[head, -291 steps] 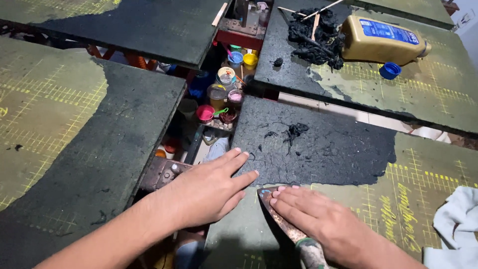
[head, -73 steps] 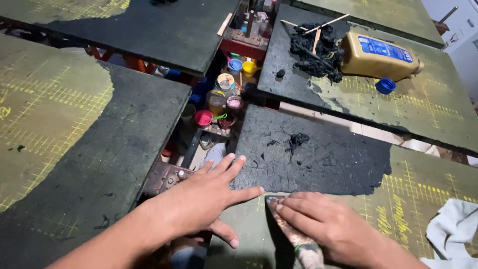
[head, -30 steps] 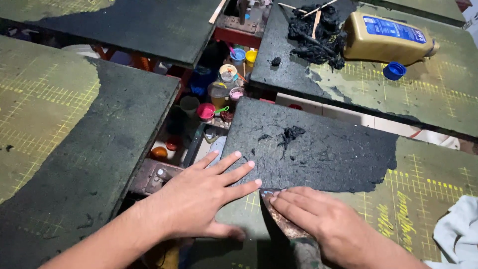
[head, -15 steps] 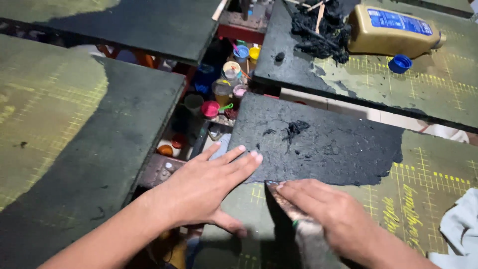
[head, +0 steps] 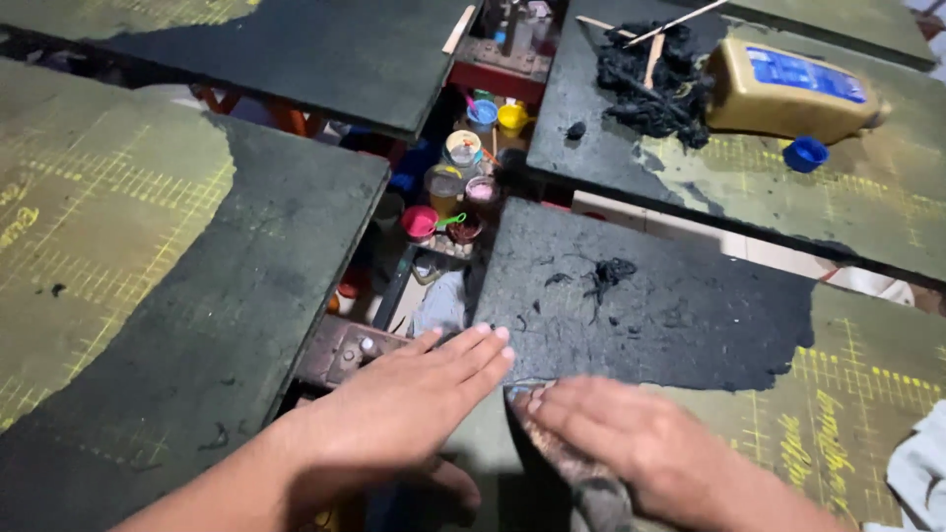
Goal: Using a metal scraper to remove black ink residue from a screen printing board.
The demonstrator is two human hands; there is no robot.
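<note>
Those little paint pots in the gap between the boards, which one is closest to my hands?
The pink pot, the lowest of the cluster. The yellow pot and the blue pot sit at the far end, well beyond your left hand.

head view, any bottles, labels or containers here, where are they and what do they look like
Tan plastic bottle: lying on its side on the far right board, rectangular blue label on top.
Blue round cap: loose on that board, just in front of the bottle.
Small paint pots: clustered in the gap between boards, with pink, yellow, blue and pale lids or rims.
No screens or signs.
</note>
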